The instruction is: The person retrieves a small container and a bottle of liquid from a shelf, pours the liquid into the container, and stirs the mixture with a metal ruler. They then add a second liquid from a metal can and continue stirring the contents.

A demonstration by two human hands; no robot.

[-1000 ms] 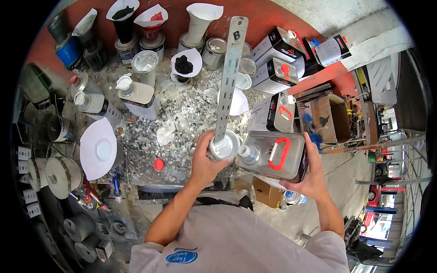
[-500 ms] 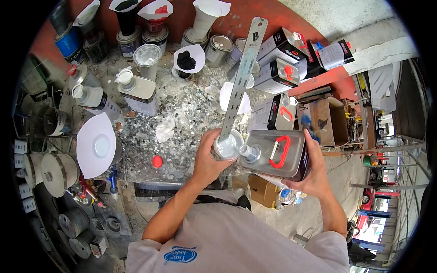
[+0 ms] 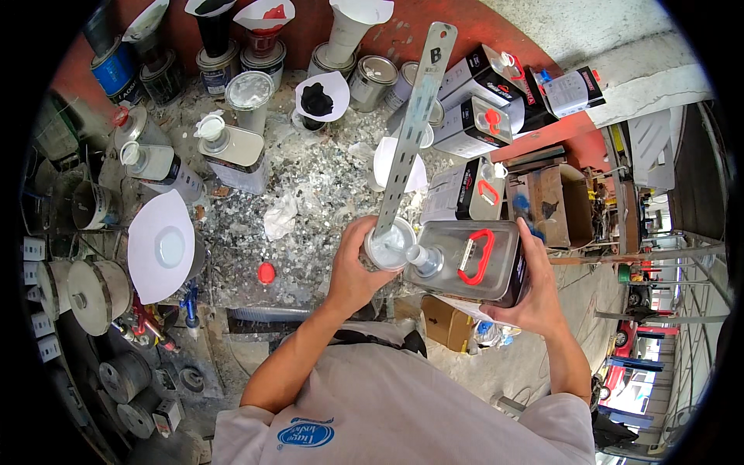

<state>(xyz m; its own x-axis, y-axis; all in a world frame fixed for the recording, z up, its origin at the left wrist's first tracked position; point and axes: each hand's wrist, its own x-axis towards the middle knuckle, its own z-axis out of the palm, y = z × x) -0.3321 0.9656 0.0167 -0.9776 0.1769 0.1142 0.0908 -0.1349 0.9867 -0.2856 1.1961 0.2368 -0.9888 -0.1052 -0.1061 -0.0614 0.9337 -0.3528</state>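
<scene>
My left hand (image 3: 354,267) is wrapped round a small cup (image 3: 393,244) with whitish liquid in it. A long metal ruler with slots (image 3: 404,159) stands tilted in this cup, its upper end leaning away over the bench. On the right, my right hand (image 3: 536,285) grips the far side and lower edge of a rectangular metal can (image 3: 449,290) with a red handle. The can is tipped toward the cup, and its clear spout (image 3: 423,260) sits right at the cup's rim. Whether liquid is flowing from the spout, I cannot make out.
Paint-spattered bench (image 3: 325,194) holds a crumpled tissue (image 3: 280,218) and a red cap (image 3: 266,273). More metal cans (image 3: 465,190) stand beyond the held one. Paint tins with paper funnels (image 3: 341,39) line the back. A paper-topped container (image 3: 169,248) stands at the left.
</scene>
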